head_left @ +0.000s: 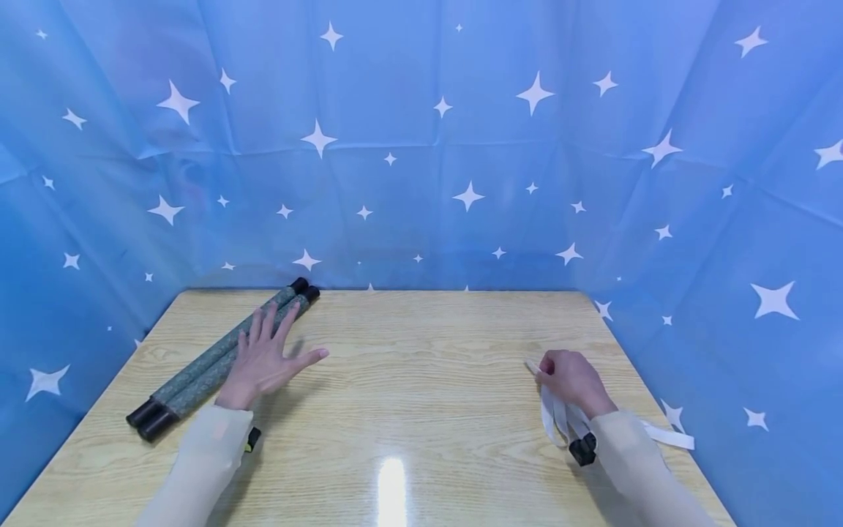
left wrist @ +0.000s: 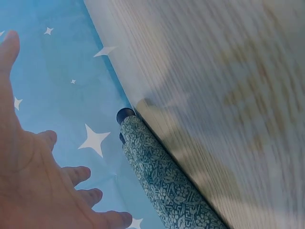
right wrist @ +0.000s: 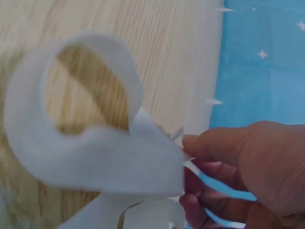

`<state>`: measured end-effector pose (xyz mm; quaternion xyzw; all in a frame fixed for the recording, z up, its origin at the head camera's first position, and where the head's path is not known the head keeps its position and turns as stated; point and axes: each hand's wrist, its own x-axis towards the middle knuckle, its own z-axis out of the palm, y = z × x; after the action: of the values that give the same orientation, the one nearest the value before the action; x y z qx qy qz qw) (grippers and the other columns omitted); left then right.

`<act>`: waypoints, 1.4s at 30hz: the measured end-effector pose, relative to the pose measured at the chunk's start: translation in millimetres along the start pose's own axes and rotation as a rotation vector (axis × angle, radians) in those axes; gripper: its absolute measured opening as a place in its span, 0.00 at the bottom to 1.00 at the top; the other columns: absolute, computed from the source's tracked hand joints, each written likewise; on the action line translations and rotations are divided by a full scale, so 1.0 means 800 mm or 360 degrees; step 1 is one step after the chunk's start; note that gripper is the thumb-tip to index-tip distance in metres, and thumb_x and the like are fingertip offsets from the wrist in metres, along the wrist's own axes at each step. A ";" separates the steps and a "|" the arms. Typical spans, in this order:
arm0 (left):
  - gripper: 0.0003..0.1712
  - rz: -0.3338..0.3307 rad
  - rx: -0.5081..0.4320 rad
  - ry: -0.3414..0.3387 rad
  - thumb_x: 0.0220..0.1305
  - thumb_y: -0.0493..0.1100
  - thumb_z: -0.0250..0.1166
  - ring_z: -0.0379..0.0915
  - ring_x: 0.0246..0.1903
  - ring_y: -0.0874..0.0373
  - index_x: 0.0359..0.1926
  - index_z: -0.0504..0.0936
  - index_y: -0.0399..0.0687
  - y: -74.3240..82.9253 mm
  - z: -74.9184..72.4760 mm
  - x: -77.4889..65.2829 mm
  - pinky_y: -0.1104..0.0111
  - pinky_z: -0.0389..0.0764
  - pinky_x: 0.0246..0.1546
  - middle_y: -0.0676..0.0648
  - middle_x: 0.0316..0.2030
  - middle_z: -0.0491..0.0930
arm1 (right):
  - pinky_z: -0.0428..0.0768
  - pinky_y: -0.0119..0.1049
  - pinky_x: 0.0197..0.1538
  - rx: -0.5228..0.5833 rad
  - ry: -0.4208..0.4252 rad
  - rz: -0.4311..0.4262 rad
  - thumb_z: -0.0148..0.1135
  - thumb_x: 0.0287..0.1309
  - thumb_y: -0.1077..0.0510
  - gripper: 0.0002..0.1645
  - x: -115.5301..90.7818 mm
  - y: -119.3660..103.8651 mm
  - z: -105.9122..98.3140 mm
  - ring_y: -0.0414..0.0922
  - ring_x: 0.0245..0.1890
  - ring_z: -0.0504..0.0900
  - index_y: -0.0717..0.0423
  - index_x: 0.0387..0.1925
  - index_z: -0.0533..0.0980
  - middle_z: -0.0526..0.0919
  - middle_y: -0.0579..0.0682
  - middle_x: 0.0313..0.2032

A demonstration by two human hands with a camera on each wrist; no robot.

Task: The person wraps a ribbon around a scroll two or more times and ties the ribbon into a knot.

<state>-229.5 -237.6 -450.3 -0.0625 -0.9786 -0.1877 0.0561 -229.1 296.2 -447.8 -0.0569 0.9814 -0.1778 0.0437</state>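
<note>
Two scrolls (head_left: 209, 366), rolled in green floral-patterned cloth with dark end knobs, lie side by side at the table's left. My left hand (head_left: 265, 366) is spread with straight fingers above them in the head view; the left wrist view shows a gap between the hand (left wrist: 43, 186) and the patterned roll (left wrist: 164, 186). At the right, my right hand (head_left: 574, 380) pinches a white ribbon (head_left: 552, 413) between thumb and fingers. In the right wrist view the ribbon (right wrist: 109, 162) loops beside the fingertips. Part of it is hidden beneath the right wrist and sleeve.
The light wood table (head_left: 421, 366) is backed and flanked by a blue curtain (head_left: 395, 183) with white stars. One flat ribbon end (head_left: 672, 438) lies near the table's right edge. A bright light reflection (head_left: 391, 490) shows on the wood near the front.
</note>
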 end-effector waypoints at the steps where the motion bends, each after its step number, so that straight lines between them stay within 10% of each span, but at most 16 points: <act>1: 0.62 0.0001 -0.0007 -0.0007 0.56 0.82 0.50 0.17 0.73 0.39 0.81 0.36 0.62 0.001 0.001 0.000 0.30 0.35 0.62 0.39 0.77 0.27 | 0.72 0.37 0.27 0.0009 0.0033 -0.0013 0.62 0.63 0.58 0.06 0.000 -0.002 0.001 0.42 0.23 0.73 0.54 0.30 0.77 0.77 0.46 0.24; 22: 0.58 0.0157 -0.0538 -0.0099 0.61 0.76 0.53 0.35 0.73 0.37 0.80 0.45 0.52 0.064 0.017 -0.011 0.36 0.55 0.63 0.39 0.77 0.38 | 0.75 0.35 0.30 0.0280 0.0363 -0.0407 0.60 0.66 0.58 0.05 -0.011 -0.063 0.015 0.37 0.27 0.77 0.53 0.36 0.80 0.79 0.39 0.26; 42: 0.31 0.0240 -0.1152 -0.0301 0.69 0.63 0.57 0.73 0.56 0.51 0.62 0.76 0.47 0.171 0.068 -0.036 0.57 0.76 0.54 0.47 0.55 0.78 | 0.78 0.28 0.30 0.0287 0.0485 -0.0755 0.64 0.62 0.60 0.03 -0.033 -0.125 0.037 0.30 0.27 0.75 0.49 0.32 0.80 0.77 0.33 0.26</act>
<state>-186.1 -94.0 -455.3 -0.1672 -0.8425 -0.5099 -0.0465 -190.2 196.0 -438.3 -0.2533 0.9162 -0.2761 -0.1422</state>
